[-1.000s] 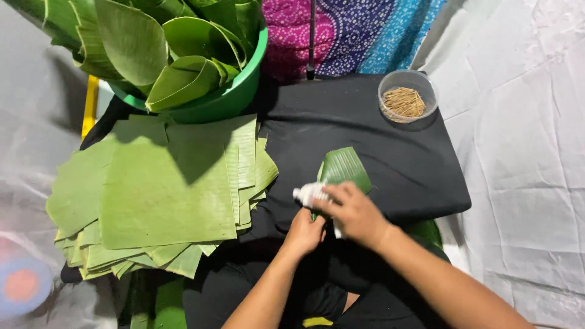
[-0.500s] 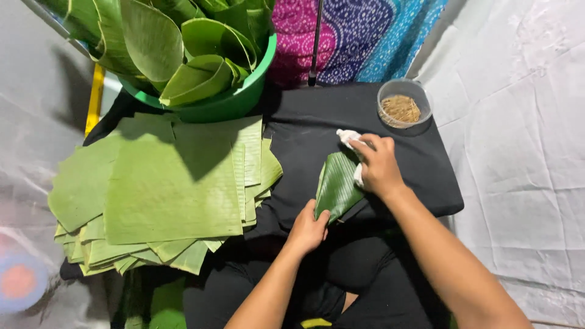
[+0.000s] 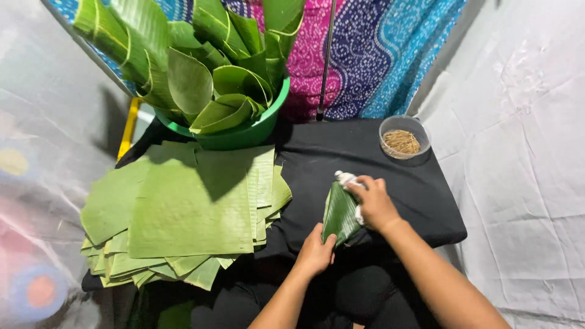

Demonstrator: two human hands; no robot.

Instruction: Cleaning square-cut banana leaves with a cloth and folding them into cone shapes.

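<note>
Left hand (image 3: 315, 251) pinches the lower end of a folded leaf (image 3: 340, 213); right hand (image 3: 373, 204) presses a white cloth (image 3: 345, 178) on it, mid-worktop (image 3: 317, 164), bare black cloth around, leaf stack (image 3: 183, 210) just left.

Open black cloth (image 3: 341, 152) is left beyond the right hand (image 3: 373, 204), up to the small clear plastic cup of thin brown sticks (image 3: 403, 137) standing ahead and to its right. To the left of the left hand (image 3: 315, 251), passage is blocked by the stack of flat green banana-leaf sheets (image 3: 183, 210). Farther ahead on that side, room is taken by the green plastic tub of rolled leaves (image 3: 219, 91).
</note>
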